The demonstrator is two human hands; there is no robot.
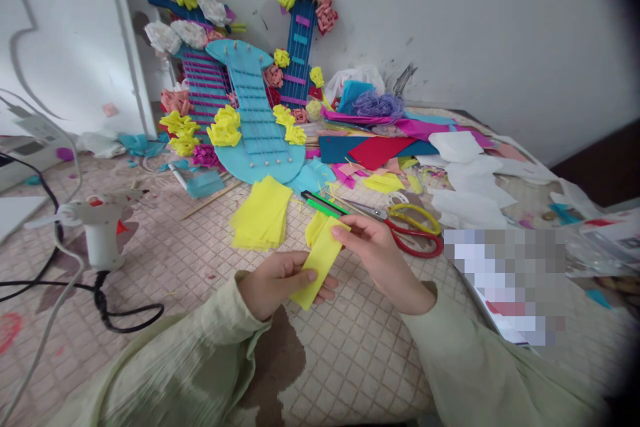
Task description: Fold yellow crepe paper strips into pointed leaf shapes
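Note:
A flat strip of yellow crepe paper is held at a slant between both hands. My left hand pinches its lower end, thumb on top and fingers beneath. At the upper end, my right hand grips the strip between thumb and fingers. Just behind the strip lies another small yellow piece, partly hidden. A stack of yellow paper sheets rests on the table beyond my left hand. Close past my right hand are a green utility knife and scissors with red and yellow handles.
A white glue gun with looping cables stands at left. Blue paper string instruments with paper flowers lean at the back wall. Coloured paper scraps and white sheets pile up at back right. A pixelated, blurred-out object lies at right.

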